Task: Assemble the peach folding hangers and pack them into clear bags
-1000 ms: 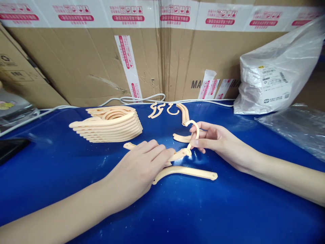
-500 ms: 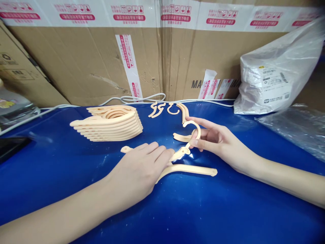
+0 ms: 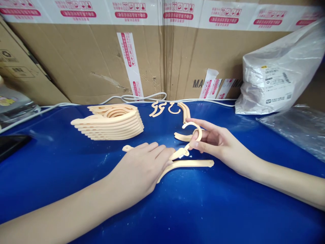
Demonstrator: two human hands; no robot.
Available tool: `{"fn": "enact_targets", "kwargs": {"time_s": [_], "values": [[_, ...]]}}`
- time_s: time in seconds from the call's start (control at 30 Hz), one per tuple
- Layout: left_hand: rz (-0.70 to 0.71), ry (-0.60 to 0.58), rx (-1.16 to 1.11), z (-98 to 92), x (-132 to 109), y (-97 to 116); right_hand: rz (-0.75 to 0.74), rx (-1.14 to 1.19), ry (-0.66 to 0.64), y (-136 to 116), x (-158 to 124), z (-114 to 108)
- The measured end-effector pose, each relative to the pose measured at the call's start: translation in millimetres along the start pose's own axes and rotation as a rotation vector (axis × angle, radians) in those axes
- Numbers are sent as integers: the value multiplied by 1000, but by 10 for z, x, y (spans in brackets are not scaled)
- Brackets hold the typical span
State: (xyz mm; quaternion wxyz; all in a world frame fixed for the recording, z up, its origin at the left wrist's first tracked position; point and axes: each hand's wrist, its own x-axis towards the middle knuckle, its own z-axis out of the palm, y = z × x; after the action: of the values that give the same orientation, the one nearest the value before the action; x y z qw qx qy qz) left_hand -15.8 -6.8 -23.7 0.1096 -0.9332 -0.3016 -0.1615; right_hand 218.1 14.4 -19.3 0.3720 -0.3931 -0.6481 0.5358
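Observation:
My left hand (image 3: 146,166) is closed over the cream plastic arms of a folding clothes hanger, low above the blue table. One arm (image 3: 193,163) sticks out to the right under my fingers, and a rounded tip (image 3: 127,148) shows on the left. My right hand (image 3: 215,139) pinches the hanger's curved hook (image 3: 199,130) between thumb and fingers. The hook's foot meets the end of an arm piece (image 3: 179,154) beside my left fingertips. Just behind the hook lies a loose curved arm (image 3: 183,137). My left palm hides the middle of the hanger.
A stack of folded cream hangers (image 3: 111,125) stands at the left. Loose hooks (image 3: 158,109) and more curved arms (image 3: 185,112) lie at the back, before a white cable (image 3: 144,98) and cardboard boxes (image 3: 86,61). A plastic-wrapped parcel (image 3: 269,81) sits back right; a dark object (image 3: 12,145), left.
The hanger arm protruding at the right has tilted slightly upward and shifted a little. Both hands keep their grip, and the view has shifted slightly.

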Motion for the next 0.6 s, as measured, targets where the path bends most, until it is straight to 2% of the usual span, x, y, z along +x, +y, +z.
{"fn": "enact_targets", "kwargs": {"time_s": [0.17, 0.27, 0.4, 0.5, 0.6], "values": [[-41, -16, -85, -42, 20, 13, -41, 46, -66, -20, -35, 68], [-109, -52, -196, -103, 26, 28, -62, -42, -55, -23, -51, 64], [-372, -187, -653, -196, 59, 33, -185, -426, -82, -15, -69, 14], [-513, -207, -1026, -229, 98, 30, -365, -769, -179, -6, -90, -15], [-650, -225, -1291, -237, 134, 13, -520, -980, -252, 0, -106, -14]]}}
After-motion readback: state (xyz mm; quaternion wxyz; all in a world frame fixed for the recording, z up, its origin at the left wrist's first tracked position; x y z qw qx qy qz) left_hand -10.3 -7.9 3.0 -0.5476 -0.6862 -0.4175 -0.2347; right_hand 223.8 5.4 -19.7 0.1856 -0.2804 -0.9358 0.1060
